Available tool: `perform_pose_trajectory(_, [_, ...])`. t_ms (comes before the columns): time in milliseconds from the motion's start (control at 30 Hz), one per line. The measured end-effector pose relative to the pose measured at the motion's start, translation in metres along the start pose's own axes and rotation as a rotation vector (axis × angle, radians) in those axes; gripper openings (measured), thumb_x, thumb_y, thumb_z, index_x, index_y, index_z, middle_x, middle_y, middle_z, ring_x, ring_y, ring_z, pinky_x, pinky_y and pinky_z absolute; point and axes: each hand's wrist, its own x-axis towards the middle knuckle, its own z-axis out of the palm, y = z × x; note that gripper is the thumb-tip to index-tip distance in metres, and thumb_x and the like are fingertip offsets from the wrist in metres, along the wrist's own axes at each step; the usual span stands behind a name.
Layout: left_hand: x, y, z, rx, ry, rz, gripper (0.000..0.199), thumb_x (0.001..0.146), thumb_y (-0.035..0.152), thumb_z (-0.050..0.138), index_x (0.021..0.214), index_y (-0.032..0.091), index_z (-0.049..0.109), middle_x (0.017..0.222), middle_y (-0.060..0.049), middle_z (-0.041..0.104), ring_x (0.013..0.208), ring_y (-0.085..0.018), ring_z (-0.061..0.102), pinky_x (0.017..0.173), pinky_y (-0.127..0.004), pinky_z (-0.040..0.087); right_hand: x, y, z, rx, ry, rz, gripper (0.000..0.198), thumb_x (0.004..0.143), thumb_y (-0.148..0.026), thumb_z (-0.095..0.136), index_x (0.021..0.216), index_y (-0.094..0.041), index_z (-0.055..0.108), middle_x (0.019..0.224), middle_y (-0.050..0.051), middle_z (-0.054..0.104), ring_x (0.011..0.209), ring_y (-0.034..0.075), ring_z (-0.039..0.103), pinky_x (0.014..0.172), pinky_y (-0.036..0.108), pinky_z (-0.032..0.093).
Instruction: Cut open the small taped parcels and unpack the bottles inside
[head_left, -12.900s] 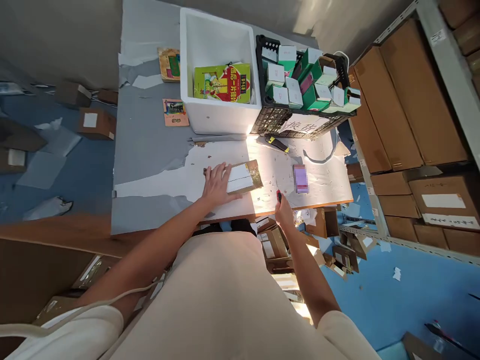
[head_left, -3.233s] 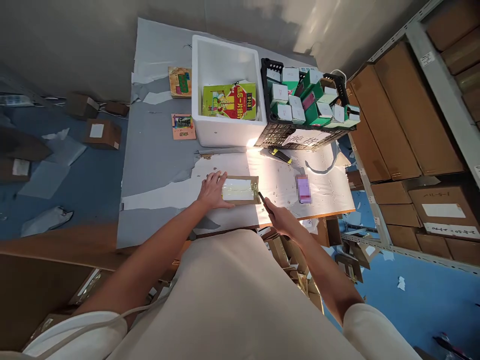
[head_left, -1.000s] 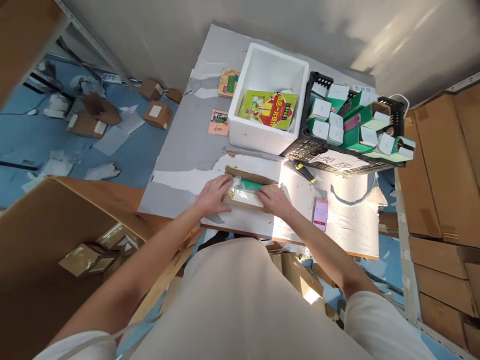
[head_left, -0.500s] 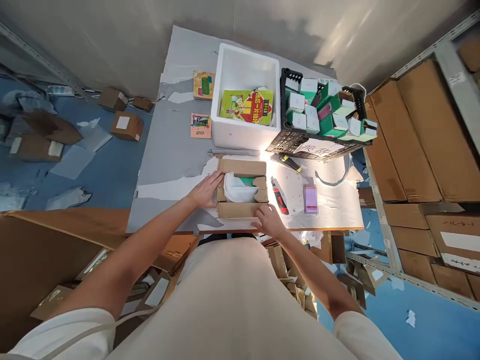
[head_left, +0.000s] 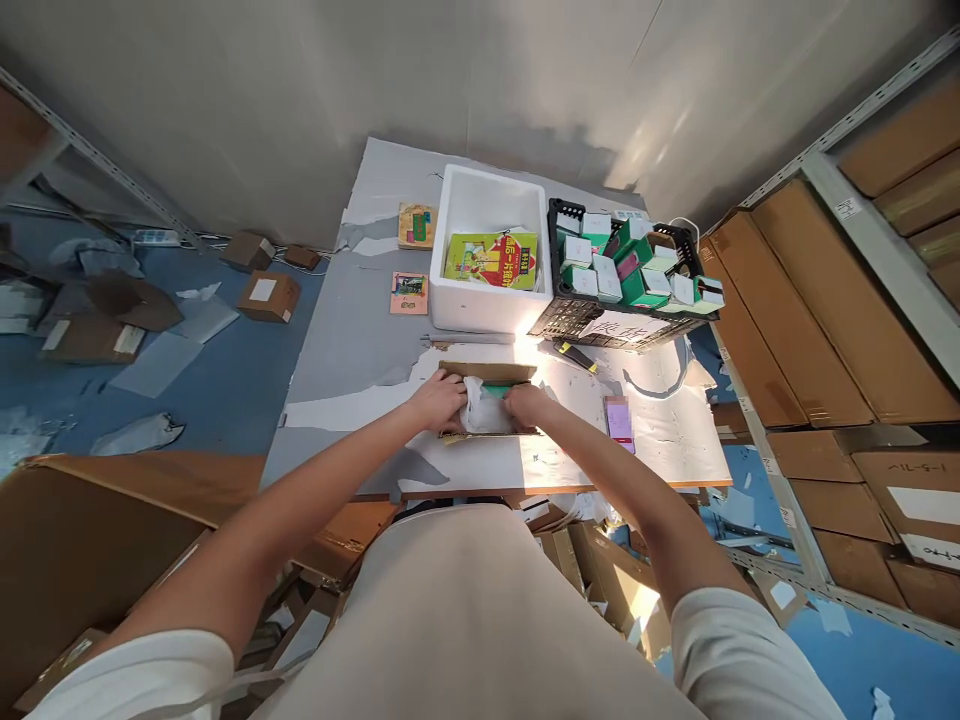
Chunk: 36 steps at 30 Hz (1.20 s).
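A small open cardboard box lies near the table's front edge, its long flaps standing up. Inside it are white wrapping and something green, mostly covered. My left hand is closed over the box's left end, fingertips bent inward over the edge. At the opposite end, my right hand is curled round the right side, its fingers dipping inside and partly hidden. A purple card or booklet lies right of my right forearm.
A white foam box holding colourful books stands behind. Beside it is a black crate of green-and-white boxes. A black-yellow cutter lies before the crate. Two small books lie left. Shelves of cartons stand right.
The box's long flaps have swung upright. My right hand has moved from the front right corner to the right end. The red cutter is out of sight. The view has tilted up.
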Motion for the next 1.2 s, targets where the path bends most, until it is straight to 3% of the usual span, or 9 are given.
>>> perform_pose_trajectory(200, [0.006,0.002,0.007,0.124,0.004,0.028,0.059,0.067,0.055,0.064,0.107,0.013,0.064,0.111,-0.018,0.062,0.116,-0.034,0.043,0.108,-0.052,0.015,-0.014,-0.007,0.008,-0.190,-0.011,-0.049,0.038,0.074,-0.016,0.063,0.112,-0.016,0.059,0.110,0.015,0.062,0.099,0.026,0.057,0.080,0.035,0.043])
perform_pose_trajectory(400, [-0.006,0.008,-0.001,-0.018,0.202,-0.125,0.064,0.064,0.048,0.063,0.118,0.014,0.055,0.119,-0.018,0.053,0.115,-0.036,0.043,0.108,-0.061,0.010,-0.043,-0.007,-0.008,-0.197,0.176,-0.047,0.056,0.076,-0.050,0.062,0.118,-0.014,0.050,0.120,0.017,0.051,0.103,0.030,0.048,0.082,0.039,0.041])
perform_pose_trajectory(600, [-0.051,0.010,0.021,-0.136,0.473,-0.306,0.076,0.072,0.023,0.052,0.142,0.011,0.026,0.143,-0.023,0.032,0.135,-0.036,0.029,0.108,-0.056,0.023,-0.088,0.003,0.013,-0.134,0.338,0.175,0.028,0.083,-0.029,0.052,0.107,-0.016,0.060,0.135,0.017,0.047,0.121,0.033,0.039,0.103,0.054,0.022])
perform_pose_trajectory(700, [-0.068,0.012,0.036,-0.135,0.599,-0.400,0.066,0.077,0.022,0.051,0.139,0.014,0.034,0.142,-0.021,0.037,0.136,-0.034,0.030,0.107,-0.053,0.027,-0.092,0.009,0.020,-0.105,0.313,0.122,0.024,0.086,-0.019,0.046,0.102,-0.019,0.064,0.140,0.012,0.047,0.130,0.031,0.034,0.107,0.057,0.014])
perform_pose_trajectory(800, [-0.074,0.013,0.044,-0.148,0.537,-0.361,0.046,0.082,0.018,0.044,0.127,0.021,0.050,0.131,-0.014,0.054,0.131,-0.028,0.042,0.109,-0.050,0.026,-0.083,0.017,0.007,-0.067,0.122,-0.003,0.027,0.084,-0.009,0.046,0.098,-0.018,0.067,0.118,0.012,0.064,0.117,0.025,0.051,0.107,0.045,0.027])
perform_pose_trajectory(900, [-0.071,0.015,0.045,-0.171,0.426,-0.322,0.045,0.085,0.013,0.037,0.127,0.020,0.053,0.130,-0.011,0.058,0.129,-0.023,0.046,0.111,-0.046,0.025,-0.070,0.019,-0.021,-0.020,-0.013,-0.023,0.033,0.080,-0.005,0.050,0.107,-0.017,0.066,0.103,0.011,0.068,0.099,0.023,0.061,0.090,0.035,0.043])
perform_pose_trajectory(1067, [-0.061,0.011,0.041,-0.220,0.206,-0.176,0.059,0.076,0.001,0.040,0.129,0.025,0.052,0.142,-0.005,0.049,0.140,-0.021,0.030,0.113,-0.046,0.023,-0.026,-0.012,-0.053,0.129,0.173,-0.236,0.056,0.084,-0.020,0.058,0.137,-0.016,0.043,0.137,0.015,0.049,0.121,0.024,0.051,0.097,0.035,0.042])
perform_pose_trajectory(1133, [-0.060,0.009,0.042,-0.249,0.167,-0.149,0.060,0.075,0.002,0.044,0.130,0.024,0.052,0.142,-0.006,0.049,0.140,-0.021,0.029,0.113,-0.046,0.025,-0.001,-0.032,-0.049,0.120,0.131,-0.323,0.074,0.079,-0.028,0.066,0.144,-0.014,0.032,0.146,0.018,0.037,0.130,0.027,0.042,0.102,0.036,0.038])
perform_pose_trajectory(1200, [-0.061,0.008,0.045,-0.288,0.195,-0.162,0.056,0.077,0.004,0.044,0.129,0.022,0.052,0.142,-0.008,0.048,0.140,-0.021,0.030,0.113,-0.046,0.026,0.022,-0.047,-0.041,0.077,0.078,-0.313,0.077,0.081,-0.027,0.063,0.147,-0.016,0.024,0.143,0.018,0.042,0.126,0.028,0.046,0.099,0.038,0.040])
